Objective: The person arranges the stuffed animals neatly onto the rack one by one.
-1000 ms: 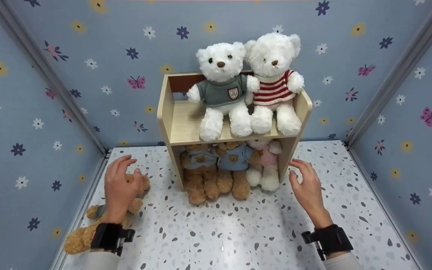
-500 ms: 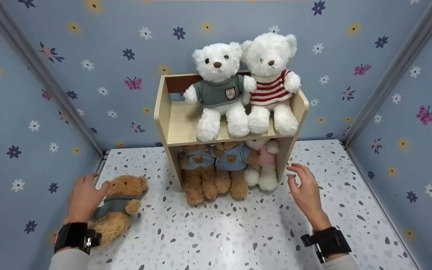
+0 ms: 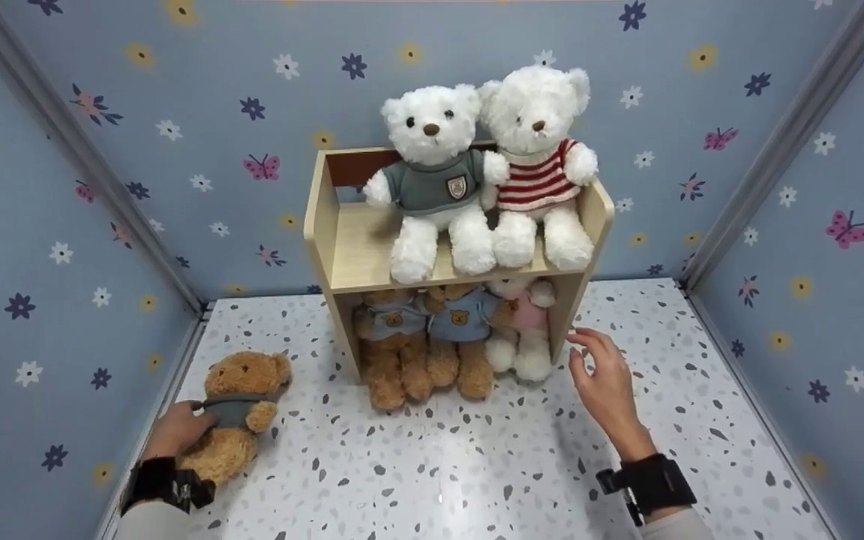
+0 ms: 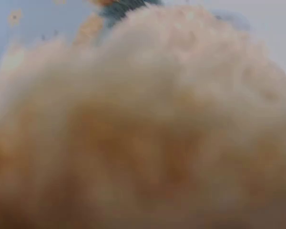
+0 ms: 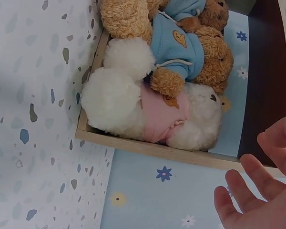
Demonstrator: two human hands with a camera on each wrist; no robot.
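Observation:
A brown teddy bear (image 3: 223, 450) in a dark green sweater lies on its back on the speckled floor at the left. At its side my left hand (image 3: 177, 429) grips the sweater and body, thumb on top, the other fingers partly hidden. Blurred brown fur (image 4: 148, 143) fills most of the left wrist view. My right hand (image 3: 606, 386) hangs with loosely bent fingers beside the right side of a small wooden shelf (image 3: 364, 247), holding nothing. In the right wrist view, its fingers (image 5: 250, 186) appear near the shelf's side panel.
On the upper board sit two white bears, one in a green sweater (image 3: 432, 184), one in a red-striped sweater (image 3: 541, 184). Below are two brown bears in blue hoodies (image 3: 394, 326) and a white bear in pink (image 5: 162, 114). Flowered walls (image 3: 34, 247) enclose the floor (image 3: 402, 480).
My left hand has swung left and down from over the brown bear to its side and taken hold there. The right hand has barely moved.

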